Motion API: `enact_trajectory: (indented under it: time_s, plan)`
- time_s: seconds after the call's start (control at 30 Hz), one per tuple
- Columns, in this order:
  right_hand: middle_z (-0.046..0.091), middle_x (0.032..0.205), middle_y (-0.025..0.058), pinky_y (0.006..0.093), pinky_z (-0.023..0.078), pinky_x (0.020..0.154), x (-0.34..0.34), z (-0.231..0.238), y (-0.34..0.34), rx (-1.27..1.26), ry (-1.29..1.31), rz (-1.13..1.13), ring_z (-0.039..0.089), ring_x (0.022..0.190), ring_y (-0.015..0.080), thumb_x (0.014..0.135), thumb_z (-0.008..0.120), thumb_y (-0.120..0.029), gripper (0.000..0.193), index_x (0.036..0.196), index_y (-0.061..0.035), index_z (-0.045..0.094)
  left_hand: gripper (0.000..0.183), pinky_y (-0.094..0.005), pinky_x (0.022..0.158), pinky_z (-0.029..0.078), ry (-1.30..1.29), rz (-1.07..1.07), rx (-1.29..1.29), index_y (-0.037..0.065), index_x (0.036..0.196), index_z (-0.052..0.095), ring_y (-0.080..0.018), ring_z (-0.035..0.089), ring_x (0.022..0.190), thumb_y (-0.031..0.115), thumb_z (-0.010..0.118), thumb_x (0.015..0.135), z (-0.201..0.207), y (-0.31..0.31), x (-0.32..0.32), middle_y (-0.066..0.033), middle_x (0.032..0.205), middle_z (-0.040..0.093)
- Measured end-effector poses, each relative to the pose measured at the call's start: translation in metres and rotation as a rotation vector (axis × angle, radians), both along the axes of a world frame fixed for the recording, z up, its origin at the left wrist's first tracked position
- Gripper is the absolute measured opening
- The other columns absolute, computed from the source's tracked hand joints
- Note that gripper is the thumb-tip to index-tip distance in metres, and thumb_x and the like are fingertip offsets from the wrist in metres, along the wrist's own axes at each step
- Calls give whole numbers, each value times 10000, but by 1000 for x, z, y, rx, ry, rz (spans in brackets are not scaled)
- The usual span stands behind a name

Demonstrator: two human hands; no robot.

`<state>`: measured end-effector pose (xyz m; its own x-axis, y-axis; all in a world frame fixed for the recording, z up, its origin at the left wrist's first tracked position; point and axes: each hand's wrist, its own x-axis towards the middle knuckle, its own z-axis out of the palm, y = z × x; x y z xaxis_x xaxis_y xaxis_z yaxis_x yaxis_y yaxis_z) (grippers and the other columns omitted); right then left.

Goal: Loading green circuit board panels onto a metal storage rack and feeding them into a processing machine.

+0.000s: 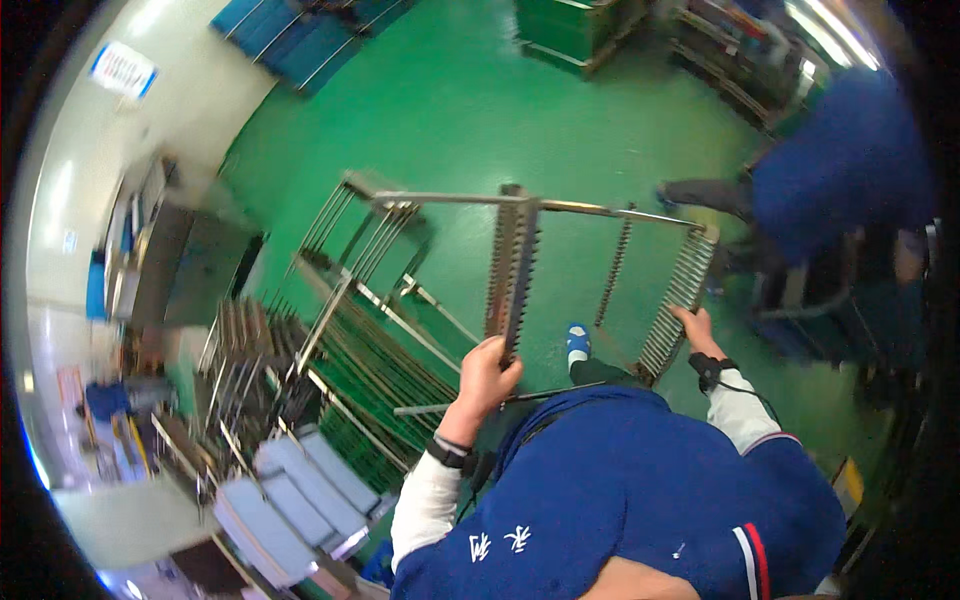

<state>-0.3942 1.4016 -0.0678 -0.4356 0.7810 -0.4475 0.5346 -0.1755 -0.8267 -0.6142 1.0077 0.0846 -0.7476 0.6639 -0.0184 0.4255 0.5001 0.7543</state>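
Observation:
In front of my body I hold a metal rack (pixel 512 262) with rows of teeth or slots along its sides and thin rods joining its ends. My left hand (pixel 487 378) is closed round the lower end of its dark toothed side bar. On the other side my right hand (pixel 698 330) grips the slotted side panel, with its fingers partly hidden behind the slats. Green floor shows through the open middle of the rack. Close by on the left stand several similar metal racks (pixel 385 345).
Light blue panels (pixel 268 525) stand in racks at the lower left. A grey metal cabinet or machine (pixel 178 260) is by the left wall. A person in blue (pixel 840 150) is at the right beside dark bins (pixel 830 300). Blue bins (pixel 285 40) and a green bin (pixel 555 35) stand far ahead.

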Motion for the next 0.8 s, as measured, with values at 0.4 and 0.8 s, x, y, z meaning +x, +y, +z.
enact_trajectory:
  time_s: [0.4,0.8]
  plan:
    - [642,941,120,345,467,761,-63,-60,61,-72,-62,218,601,848,203,702,806,-287,457,949,39,601,180,-389,560,397,-110,231,71,-1,716,492,-297,483,600,89,648,722,3,17,-1,-127,648,457]
    - [620,923,115,345,482,716,-217,-72,57,-163,136,161,589,802,200,728,799,-223,419,954,55,580,167,-478,616,429,54,184,155,5,718,488,-405,551,711,117,611,701,-51,-10,-160,-182,728,544]
